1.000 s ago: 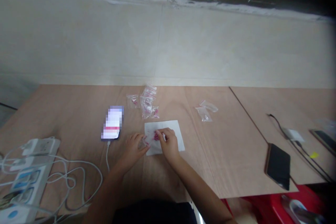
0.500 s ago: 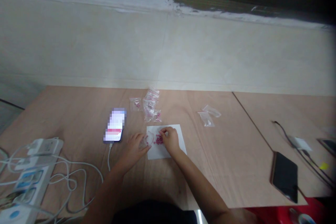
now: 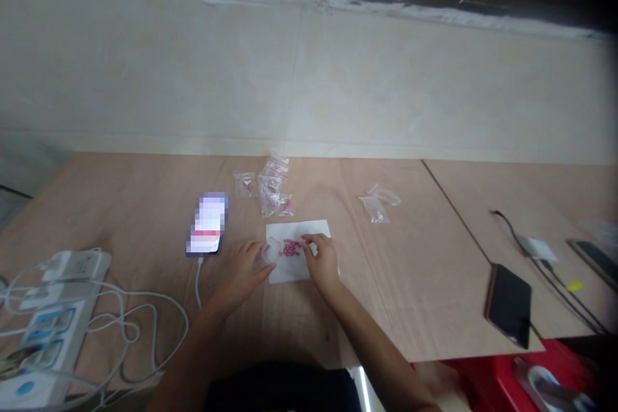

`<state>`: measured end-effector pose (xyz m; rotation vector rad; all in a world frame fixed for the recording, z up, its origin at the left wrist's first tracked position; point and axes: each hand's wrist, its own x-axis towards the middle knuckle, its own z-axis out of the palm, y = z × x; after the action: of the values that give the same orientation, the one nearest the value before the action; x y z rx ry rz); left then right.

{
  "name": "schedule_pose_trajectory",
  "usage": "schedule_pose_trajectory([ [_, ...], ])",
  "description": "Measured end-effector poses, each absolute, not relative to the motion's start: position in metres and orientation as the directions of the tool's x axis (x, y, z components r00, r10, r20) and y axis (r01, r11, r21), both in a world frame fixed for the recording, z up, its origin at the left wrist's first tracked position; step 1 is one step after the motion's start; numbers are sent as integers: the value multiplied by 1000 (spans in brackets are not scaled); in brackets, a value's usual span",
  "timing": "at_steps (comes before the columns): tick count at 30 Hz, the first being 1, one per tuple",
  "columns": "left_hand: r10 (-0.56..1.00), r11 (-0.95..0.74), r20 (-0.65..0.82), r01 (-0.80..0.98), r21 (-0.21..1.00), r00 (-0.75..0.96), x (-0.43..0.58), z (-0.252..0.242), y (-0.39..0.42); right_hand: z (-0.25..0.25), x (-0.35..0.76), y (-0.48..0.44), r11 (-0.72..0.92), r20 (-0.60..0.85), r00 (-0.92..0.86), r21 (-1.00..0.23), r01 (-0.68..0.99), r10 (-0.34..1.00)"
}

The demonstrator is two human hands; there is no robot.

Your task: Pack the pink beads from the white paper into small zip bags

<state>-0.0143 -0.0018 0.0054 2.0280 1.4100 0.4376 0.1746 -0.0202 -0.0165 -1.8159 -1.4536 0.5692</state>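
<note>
Pink beads lie clustered on white paper.

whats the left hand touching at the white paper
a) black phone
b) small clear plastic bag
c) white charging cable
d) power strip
B: the fingertips of the left hand rest at the small clear plastic bag, which lies on the white paper sheet beside the pink beads.

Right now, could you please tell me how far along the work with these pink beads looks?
Several small clear bags holding pink beads lie beyond the white paper, so those look done. In hand, the left hand holds a clear bag beside the bead pile, with the right hand next to it. That pile remains, plus the clear bags at right, which look empty.
</note>
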Motion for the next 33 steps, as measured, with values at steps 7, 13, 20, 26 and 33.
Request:
schedule_pose_trajectory([
  [7,932,-218,-80,721,657,355,-17,9,3,-45,181,-11,-113,37,185,-668,736,982],
  [13,935,-197,-93,718,667,343,-13,11,2,-46,183,-13,-121,44,199,-661,740,979],
  [20,929,-210,-108,742,637,355,-11,9,-5,-43,178,-18,-122,79,238,-680,723,968],
  [26,924,-223,-116,758,614,365,-6,12,-6,-4,161,-29,18,145,207,-857,515,968],
  [33,912,-260,-83,724,639,401,-8,9,1,3,158,-26,79,158,133,-880,469,978],
])
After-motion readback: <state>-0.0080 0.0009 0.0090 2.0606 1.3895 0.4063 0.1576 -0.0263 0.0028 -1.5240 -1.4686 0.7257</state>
